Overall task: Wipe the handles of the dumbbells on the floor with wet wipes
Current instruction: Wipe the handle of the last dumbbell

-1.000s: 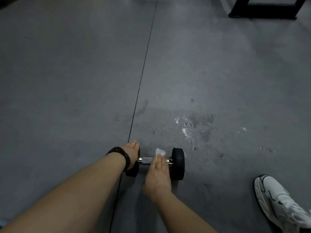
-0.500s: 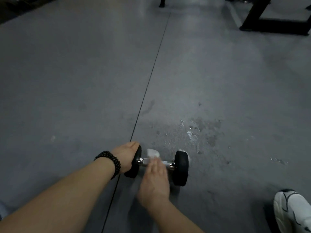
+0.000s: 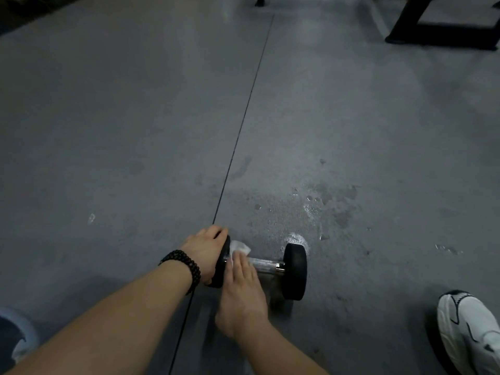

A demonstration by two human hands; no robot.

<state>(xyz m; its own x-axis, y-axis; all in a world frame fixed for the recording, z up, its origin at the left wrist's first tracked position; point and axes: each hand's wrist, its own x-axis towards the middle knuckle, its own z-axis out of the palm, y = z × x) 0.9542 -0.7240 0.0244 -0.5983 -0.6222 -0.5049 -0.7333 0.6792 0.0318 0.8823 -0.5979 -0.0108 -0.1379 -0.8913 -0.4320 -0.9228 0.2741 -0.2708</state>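
- Wiping in hand: right hand (image 3: 241,290) flat, fingers straight, pressing a white wet wipe (image 3: 238,249) onto the left end of the chrome handle (image 3: 266,265) of the dumbbell (image 3: 293,272).
- Left hand (image 3: 207,251) cupped over the left black head, fingers curled round its rim, steadying it against rolling.
- Dumbbell lying on the grey floor (image 3: 135,131), near the bottom edge of the view, just right of the dark floor seam (image 3: 243,117); damp patches (image 3: 311,209) on the floor just beyond it.
- Right part of the handle bare and shiny, apparently not under the wipe at present.
- Next move, by judgement: slide the wipe back along the bar toward the right head, keep the left head pinned, perhaps roll the bar to reach its underside.
- Against a second ago: wipe and right hand shifted from mid-handle to the left end, close to the left head; more chrome exposed on the right.
- Left hand holding the same head as before.
- White shoe (image 3: 470,331) now lower in the right corner; black frame (image 3: 443,36) at the top right showing more, view tilted up.
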